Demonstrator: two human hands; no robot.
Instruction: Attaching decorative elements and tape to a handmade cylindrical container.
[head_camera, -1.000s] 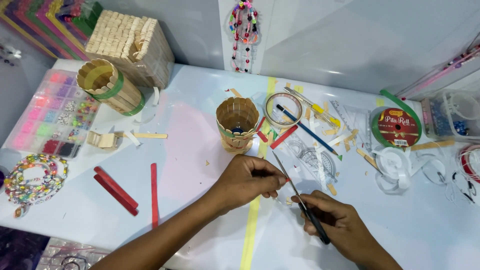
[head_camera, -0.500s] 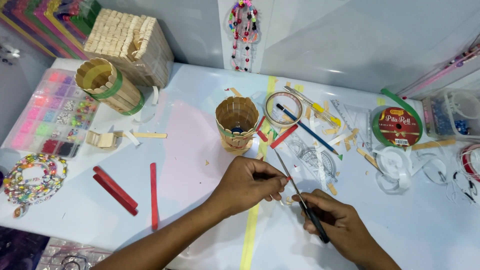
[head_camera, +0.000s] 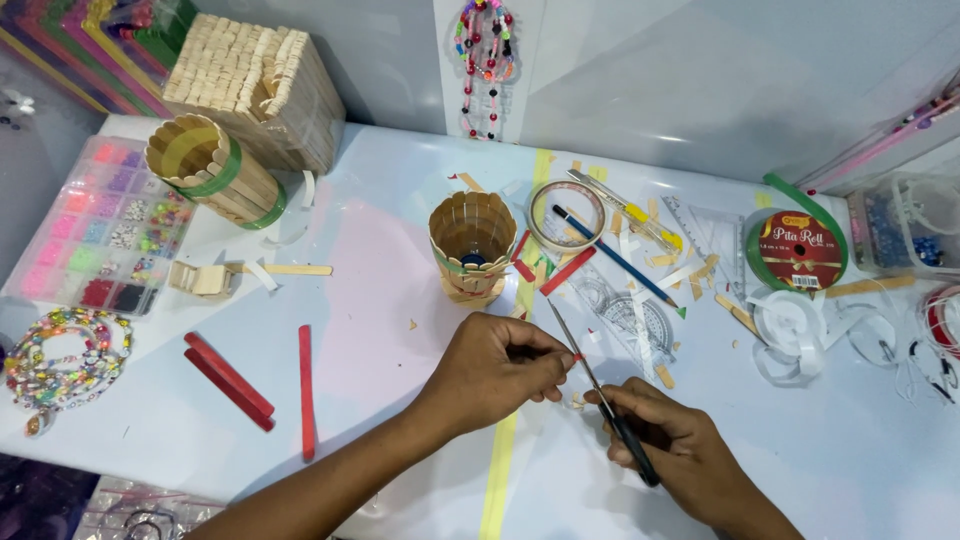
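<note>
While cutting: scissors (head_camera: 600, 385), right hand (head_camera: 670, 445), left hand (head_camera: 495, 370) amid scraps.

The right hand (head_camera: 668, 450) grips black-handled scissors (head_camera: 600, 385), their blades pointing up and away over the white tabletop (head_camera: 400, 330). The left hand (head_camera: 500, 368) pinches a small red piece (head_camera: 577, 357) against the blades. Just beyond stands an upright cup of wooden craft sticks (head_camera: 471, 243). Three red sticks (head_camera: 250, 385) lie to the left.
</note>
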